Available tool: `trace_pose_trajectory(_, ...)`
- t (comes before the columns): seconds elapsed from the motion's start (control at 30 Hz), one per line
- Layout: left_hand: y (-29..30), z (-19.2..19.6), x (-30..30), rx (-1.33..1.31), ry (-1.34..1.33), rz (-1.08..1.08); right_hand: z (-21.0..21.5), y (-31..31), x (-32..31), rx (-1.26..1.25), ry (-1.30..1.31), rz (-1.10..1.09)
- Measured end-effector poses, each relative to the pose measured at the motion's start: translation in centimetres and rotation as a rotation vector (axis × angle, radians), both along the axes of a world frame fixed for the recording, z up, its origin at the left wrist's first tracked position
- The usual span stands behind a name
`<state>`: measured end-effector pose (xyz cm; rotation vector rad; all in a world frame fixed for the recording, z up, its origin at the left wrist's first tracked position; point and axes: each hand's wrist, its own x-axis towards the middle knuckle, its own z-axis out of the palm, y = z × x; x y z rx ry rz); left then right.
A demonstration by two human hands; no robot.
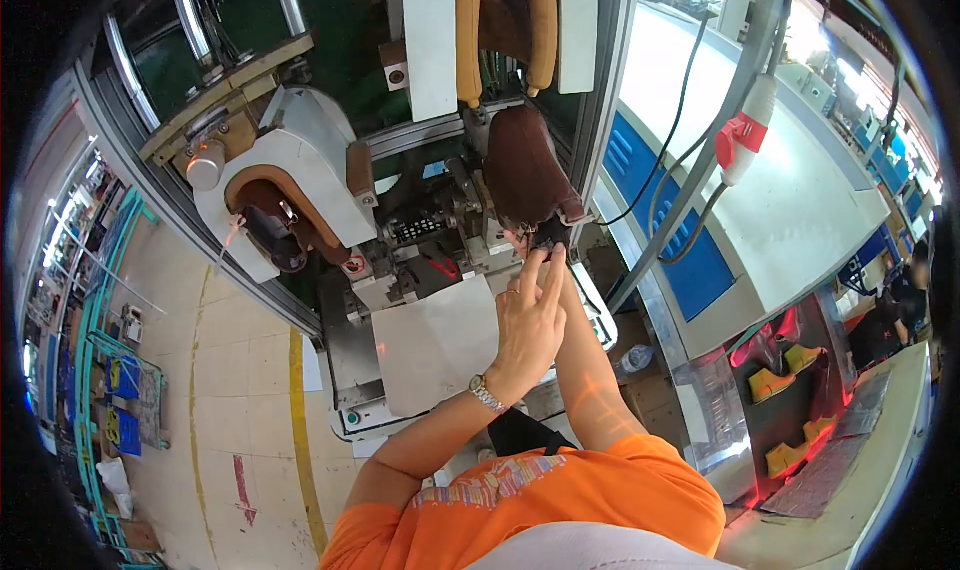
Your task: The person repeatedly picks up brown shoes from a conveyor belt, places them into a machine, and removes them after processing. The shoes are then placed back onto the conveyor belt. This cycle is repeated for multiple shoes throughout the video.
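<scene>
A dark brown leather shoe upper point(522, 165) is pulled over a form on the machine, its lower end facing me. Two outstretched fingers of my left hand point(532, 320), which wears a wristwatch and a ring, reach the black inner edge point(548, 235) of the upper; its other fingers are curled. My right hand point(517, 241) is at that same lower end, mostly hidden behind the left one; only fingertips show beside the black edge. Whether they grip the upper I cannot see. On the left, another dark upper point(272, 220) sits inside a tan-padded clamp point(315, 205).
Above the brown upper hangs a second tan-padded clamp point(540, 30). A pale flat sheet point(432, 345) covers the machine's front. On the right stand a white-and-blue cabinet point(690, 260), a red-and-white plug connector point(745, 135) and a red-lit conveyor with several yellowish shoe parts point(770, 383).
</scene>
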<state>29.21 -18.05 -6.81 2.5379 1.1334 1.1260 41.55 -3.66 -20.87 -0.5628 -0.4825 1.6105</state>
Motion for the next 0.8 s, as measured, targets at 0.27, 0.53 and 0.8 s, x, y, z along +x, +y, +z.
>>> trace_pose_trajectory(0.27,-0.2,0.9,-0.7,0.083,-0.017,-0.155,2.1,1.3,1.1,0.037,-0.036,-0.027)
trace_pose_trajectory(0.53,0.7,1.5,-2.5,0.273,0.056,-0.091,3.3,2.2,-0.1,0.079,-0.028,-0.015)
trace_pose_trajectory(0.8,-0.3,1.7,-0.6,0.259,0.263,0.056,2.5,2.0,-0.1,0.079,-0.012,-0.024)
